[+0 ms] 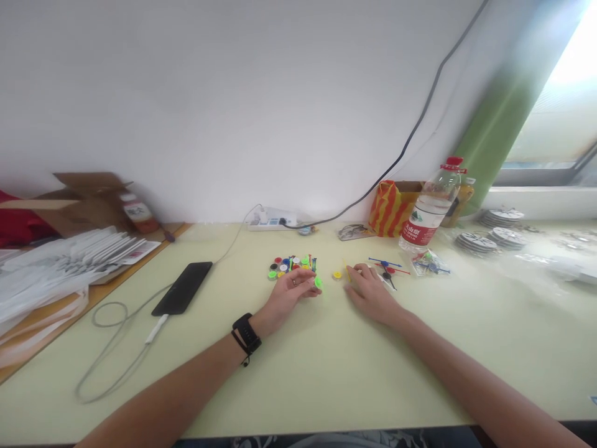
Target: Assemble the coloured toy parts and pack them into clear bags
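Note:
Near the middle of the table, my left hand (pixel 293 289) pinches a bright green plastic disc (pixel 318 282), with a thin green part hanging beneath it. Behind that hand lies a cluster of small round discs (pixel 283 267) in red, blue, white, green and yellow, partly hidden by my fingers. My right hand (pixel 370 294) rests on the table with its fingertips closed at a thin yellow plastic pointer (pixel 346 269). Between the hands sits a single yellow disc (pixel 337 275). Just beyond my right hand are blue pointers (pixel 383 262) and a red pointer (pixel 396 269).
A water bottle (pixel 429 214) and a striped bag (pixel 389 208) stand at the back right, near a small plastic packet (pixel 426 264). Stacked white discs (pixel 476 243) lie farther right. A cabled black phone (pixel 183 289) is at left; a power strip (pixel 273 220) is by the wall.

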Tool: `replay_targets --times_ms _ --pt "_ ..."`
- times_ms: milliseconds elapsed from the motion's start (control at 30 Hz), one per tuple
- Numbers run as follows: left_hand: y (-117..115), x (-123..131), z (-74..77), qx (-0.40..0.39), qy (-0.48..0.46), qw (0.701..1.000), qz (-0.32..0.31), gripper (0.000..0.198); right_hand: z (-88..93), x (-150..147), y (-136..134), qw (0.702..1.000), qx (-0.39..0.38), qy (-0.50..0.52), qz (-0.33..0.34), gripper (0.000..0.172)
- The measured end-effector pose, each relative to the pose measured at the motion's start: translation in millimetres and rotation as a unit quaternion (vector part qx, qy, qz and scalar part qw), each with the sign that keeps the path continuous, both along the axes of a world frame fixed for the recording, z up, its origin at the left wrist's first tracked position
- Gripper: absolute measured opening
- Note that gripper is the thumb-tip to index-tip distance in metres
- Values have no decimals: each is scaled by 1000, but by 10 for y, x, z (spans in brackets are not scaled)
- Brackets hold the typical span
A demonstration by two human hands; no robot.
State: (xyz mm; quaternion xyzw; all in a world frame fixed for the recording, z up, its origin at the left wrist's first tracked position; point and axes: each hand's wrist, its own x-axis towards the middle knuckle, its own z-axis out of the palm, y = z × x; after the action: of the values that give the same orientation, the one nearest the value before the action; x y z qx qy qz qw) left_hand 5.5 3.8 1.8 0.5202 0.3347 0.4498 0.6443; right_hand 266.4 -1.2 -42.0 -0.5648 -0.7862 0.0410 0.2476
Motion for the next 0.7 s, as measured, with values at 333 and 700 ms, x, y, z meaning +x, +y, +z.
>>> replay_targets --times_ms 333,700 --pt "37 -37 -48 -26 -21 999 -21 27 84 -9 -6 1000 1 1 2 36" --pt "45 -50 -61 -44 -40 998 -26 25 116 14 28 998 -4 53 -16 13"
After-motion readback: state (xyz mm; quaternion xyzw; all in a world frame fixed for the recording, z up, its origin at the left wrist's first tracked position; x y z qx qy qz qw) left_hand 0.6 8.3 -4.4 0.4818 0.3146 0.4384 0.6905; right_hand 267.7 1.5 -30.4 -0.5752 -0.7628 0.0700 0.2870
